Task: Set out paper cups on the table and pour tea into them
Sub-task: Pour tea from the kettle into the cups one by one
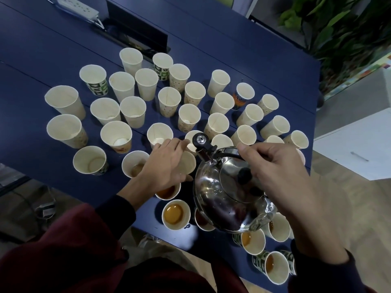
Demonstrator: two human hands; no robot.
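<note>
Head camera: pouring is under way, with near cups [175, 214] already filled. The right hand [281, 178] grips the kettle [222, 197] above the table [232, 49]; the left hand [167, 166] clasps a cup [189, 163] beside the spout. Next, likely, a careful tip into it.

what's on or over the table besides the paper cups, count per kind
kettle: 1
hands: 2, left hand round a paper cup, right hand gripping the kettle handle
power strip: 1
black cable flap: 1
total: 5
</note>
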